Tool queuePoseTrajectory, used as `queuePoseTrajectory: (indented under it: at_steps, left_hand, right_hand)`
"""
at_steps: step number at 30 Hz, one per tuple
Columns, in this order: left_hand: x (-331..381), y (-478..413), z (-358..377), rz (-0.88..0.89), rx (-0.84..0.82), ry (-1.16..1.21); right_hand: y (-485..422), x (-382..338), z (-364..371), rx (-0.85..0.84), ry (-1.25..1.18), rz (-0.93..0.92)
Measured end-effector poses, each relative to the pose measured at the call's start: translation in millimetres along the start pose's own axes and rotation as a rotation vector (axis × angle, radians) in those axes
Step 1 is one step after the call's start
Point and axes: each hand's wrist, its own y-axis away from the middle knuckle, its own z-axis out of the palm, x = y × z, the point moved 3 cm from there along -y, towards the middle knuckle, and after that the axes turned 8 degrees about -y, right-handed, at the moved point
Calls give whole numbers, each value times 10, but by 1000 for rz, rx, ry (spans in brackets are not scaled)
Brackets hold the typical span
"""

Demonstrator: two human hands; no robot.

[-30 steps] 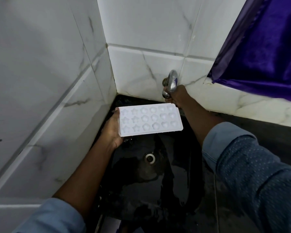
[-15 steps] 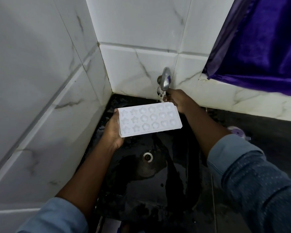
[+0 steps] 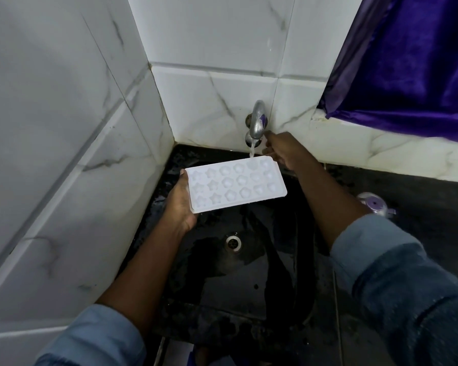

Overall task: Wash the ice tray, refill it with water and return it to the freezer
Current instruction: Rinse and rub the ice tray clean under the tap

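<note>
Closest to me, 2 blue-grey sleeves, the left sleeve (image 3: 95, 336) and the dotted right sleeve (image 3: 407, 286), frame a black sink (image 3: 249, 286) whose glossy basin is wet in patches around a round metal drain (image 3: 233, 243). Above the basin my left hand (image 3: 179, 204) grips the near-left short end of the ice tray (image 3: 236, 184), thumb side at the rim and fingers curled beneath it. This tray is a white, smooth plastic rectangle held over the sink with its cavities facing up: 3 rows of 6 moulds, some star-shaped, some like rounded flowers. Its long axis runs left to right and angles slightly away toward the far right, where that end sits under the tap (image 3: 257, 120). A thin water stream (image 3: 252, 150) drops from the curved, dull metal spout onto the far row near the right end; how much water sits in the cavities I cannot tell. My right hand (image 3: 282, 151) reaches just beside the tap's base, fingers bent toward it, but I cannot tell whether it grips anything. Right of the sink, a small purple-and-white object (image 3: 376, 204) rests on the dark counter (image 3: 421, 186). Behind are white marble-veined tiles (image 3: 209, 107) and a shiny purple cloth (image 3: 407, 62).
</note>
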Motion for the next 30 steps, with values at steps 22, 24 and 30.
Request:
queuePoseTrajectory:
  at_steps: [22,24,30]
  left_hand:
    - [-239,-41,1027,-157,-160,-3]
    - [-184,-48,1008,-150,-170,5]
    - [83,-53,754,-58,-191,40]
  right_hand:
    - [537,454,-1156,542,359,-375]
    - [493,440,-1150,547,334,-374]
    - [452,384,-811,472,294,-354]
